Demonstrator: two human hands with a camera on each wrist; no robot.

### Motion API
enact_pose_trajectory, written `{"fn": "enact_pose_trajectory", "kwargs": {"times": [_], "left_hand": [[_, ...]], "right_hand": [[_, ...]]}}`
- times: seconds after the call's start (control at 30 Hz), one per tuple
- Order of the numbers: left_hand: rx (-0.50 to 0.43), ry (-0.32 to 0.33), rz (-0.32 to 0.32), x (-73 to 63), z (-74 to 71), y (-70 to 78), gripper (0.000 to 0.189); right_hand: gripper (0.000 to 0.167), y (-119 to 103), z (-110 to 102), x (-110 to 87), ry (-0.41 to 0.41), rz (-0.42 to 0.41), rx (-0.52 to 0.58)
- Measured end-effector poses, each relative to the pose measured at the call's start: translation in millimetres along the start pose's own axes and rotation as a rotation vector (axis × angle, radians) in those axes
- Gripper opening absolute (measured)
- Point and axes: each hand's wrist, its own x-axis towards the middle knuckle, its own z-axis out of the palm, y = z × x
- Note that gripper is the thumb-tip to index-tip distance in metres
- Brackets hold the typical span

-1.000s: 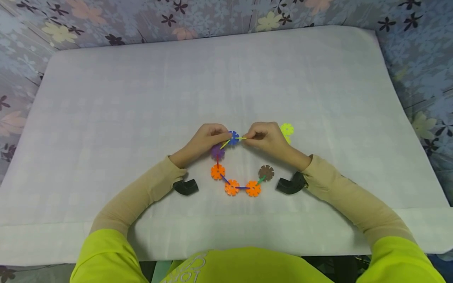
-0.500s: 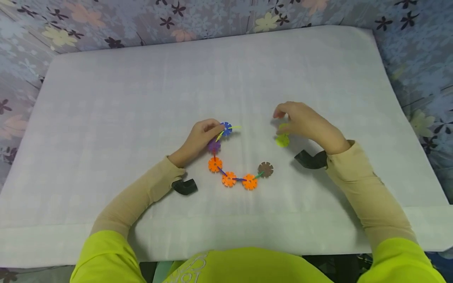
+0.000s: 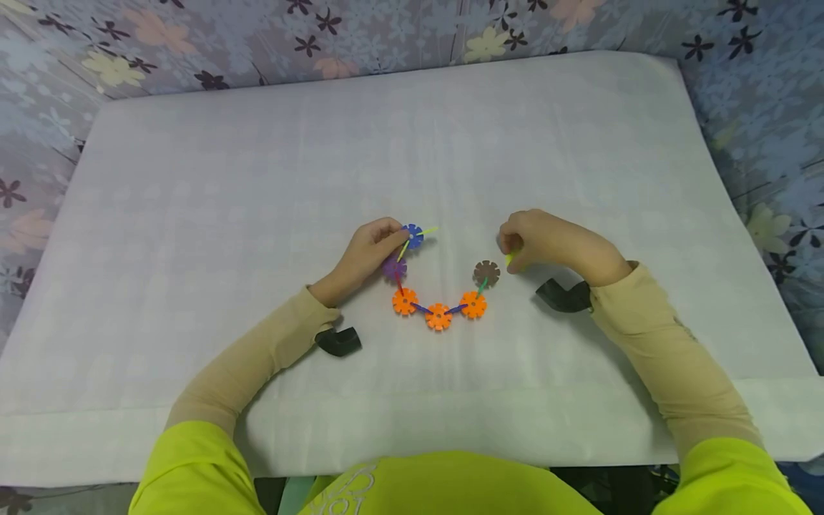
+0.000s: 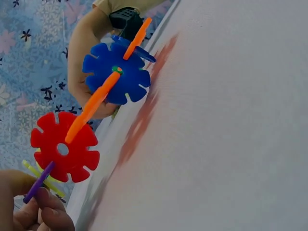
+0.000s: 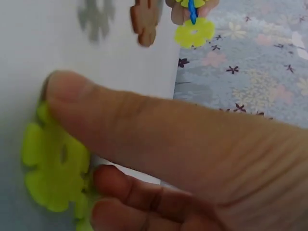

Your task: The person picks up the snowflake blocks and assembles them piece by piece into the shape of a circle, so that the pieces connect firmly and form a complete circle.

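Note:
A chain of notched plastic discs curves across the middle of the head view. My left hand [image 3: 367, 254] pinches its upper left end by the blue disc [image 3: 413, 237], where a yellow disc stands edge-on. Below it come a purple disc [image 3: 395, 269], orange discs [image 3: 439, 317] and, at the right end, a brown disc [image 3: 486, 273]. To the right of the brown disc, my right hand [image 3: 547, 243] grips a yellow disc [image 5: 55, 166], its thumb lying along the upper edge. Fingers hide part of that piece. In the left wrist view, a red disc [image 4: 65, 147] hangs near the left fingertips.
A white cloth [image 3: 257, 164] covers the table, with a flower-patterned covering [image 3: 412, 32] beyond its far edge. Black wrist mounts [image 3: 339, 342] stick out from both sleeves.
My right hand has left the blue disc, gone right and taken hold of the yellow disc. The chain's lower part has swung up and to the right, while the left hand keeps its grip.

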Motion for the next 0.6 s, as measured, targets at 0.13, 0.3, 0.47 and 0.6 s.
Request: {"fn": "enact_pose_trajectory", "kwargs": {"times": [0.13,0.3,0.47,0.6], "left_hand": [[0.007,-0.018,-0.001,0.2,-0.9,-0.4,0.016],[0.011,-0.023,0.005,0.0,-1.8,-1.2,0.017],[0.016,-0.042,0.009,-0.3,-1.3,-0.1,0.017],[0.044,-0.056,0.023,-0.6,-1.6,0.6,0.018]], "right_hand": [[0.021,-1.2,-1.8,-0.1,-0.016,0.04,-0.012],[0.017,2.5,-2.5,3.2,0.061,0.035,0.111],[0.015,1.7,3.9,11.8,0.265,-0.021,0.504],[0.02,-8.0,15.7,19.7,0.331,-0.076,0.73]]}}
